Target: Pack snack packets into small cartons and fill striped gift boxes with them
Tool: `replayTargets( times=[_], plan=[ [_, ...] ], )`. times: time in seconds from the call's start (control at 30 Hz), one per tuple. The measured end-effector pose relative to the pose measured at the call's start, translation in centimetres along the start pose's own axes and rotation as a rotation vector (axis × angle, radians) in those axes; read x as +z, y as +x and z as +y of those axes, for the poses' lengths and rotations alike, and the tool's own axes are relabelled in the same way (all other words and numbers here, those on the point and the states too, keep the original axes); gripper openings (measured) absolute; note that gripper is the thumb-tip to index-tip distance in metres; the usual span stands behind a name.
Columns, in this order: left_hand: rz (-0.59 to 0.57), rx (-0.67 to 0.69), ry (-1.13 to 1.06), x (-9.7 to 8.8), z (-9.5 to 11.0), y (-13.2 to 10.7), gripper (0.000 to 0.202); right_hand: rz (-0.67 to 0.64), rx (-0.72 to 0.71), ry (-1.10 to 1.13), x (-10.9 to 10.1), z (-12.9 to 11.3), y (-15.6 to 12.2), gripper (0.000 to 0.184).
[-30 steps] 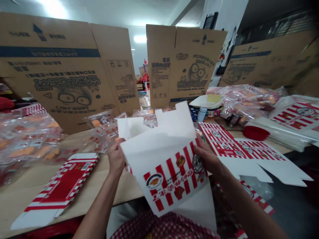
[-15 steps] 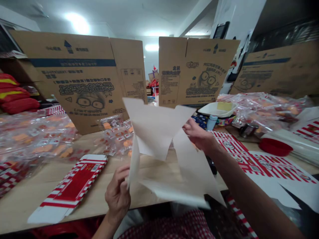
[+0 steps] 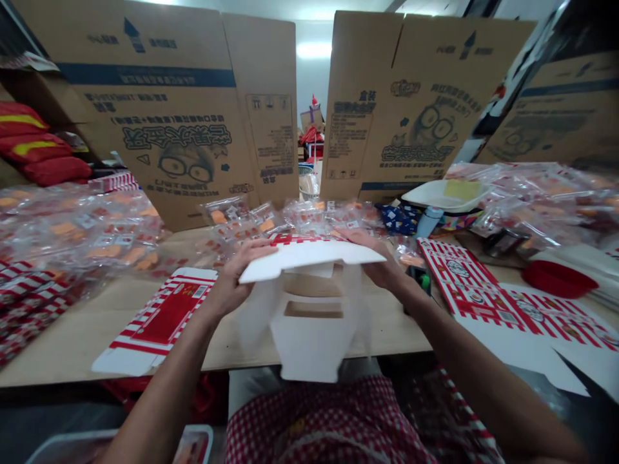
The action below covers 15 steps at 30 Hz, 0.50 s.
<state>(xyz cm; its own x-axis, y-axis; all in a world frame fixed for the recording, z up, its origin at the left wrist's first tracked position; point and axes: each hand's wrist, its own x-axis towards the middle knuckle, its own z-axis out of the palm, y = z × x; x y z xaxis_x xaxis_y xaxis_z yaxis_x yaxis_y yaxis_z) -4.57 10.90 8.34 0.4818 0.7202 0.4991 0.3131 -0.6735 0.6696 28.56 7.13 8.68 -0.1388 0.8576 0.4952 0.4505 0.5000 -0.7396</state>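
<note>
I hold a red-and-white striped paper box (image 3: pixel 309 303) opened out in front of me over the table's near edge, its white inside facing me and its flaps hanging down toward my lap. My left hand (image 3: pixel 236 277) grips the box's left side with fingers curled over the top panel. My right hand (image 3: pixel 380 261) grips the right side the same way. A flat folded striped carton (image 3: pixel 162 319) lies on the table left of my left arm. More flat striped cartons (image 3: pixel 488 293) lie to my right.
Heaps of clear snack packets (image 3: pixel 72 232) cover the table's left, middle (image 3: pixel 290 216) and right (image 3: pixel 536 193). Big brown cardboard boxes (image 3: pixel 178 116) stand along the back. A white tray (image 3: pixel 445 193) and a red lid (image 3: pixel 556 277) sit at the right.
The box has been turned from its striped face toward me to its white inside, then spread open and level. Both hands shifted to its two sides. My view tilted downward.
</note>
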Motion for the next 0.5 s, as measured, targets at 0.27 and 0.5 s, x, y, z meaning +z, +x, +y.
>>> replayTargets(
  times=[0.27,0.5],
  plan=[
    [-0.399,0.037,0.137,-0.9,-0.8,0.8,0.038,-0.223,0.052,-0.038,-1.1,1.8,-2.9,0.036],
    [-0.093,-0.406,-0.416,-0.3,-0.3,3.1,0.065,-0.115,0.047,-0.067,-0.8,-0.1,-2.6,0.042]
  ],
)
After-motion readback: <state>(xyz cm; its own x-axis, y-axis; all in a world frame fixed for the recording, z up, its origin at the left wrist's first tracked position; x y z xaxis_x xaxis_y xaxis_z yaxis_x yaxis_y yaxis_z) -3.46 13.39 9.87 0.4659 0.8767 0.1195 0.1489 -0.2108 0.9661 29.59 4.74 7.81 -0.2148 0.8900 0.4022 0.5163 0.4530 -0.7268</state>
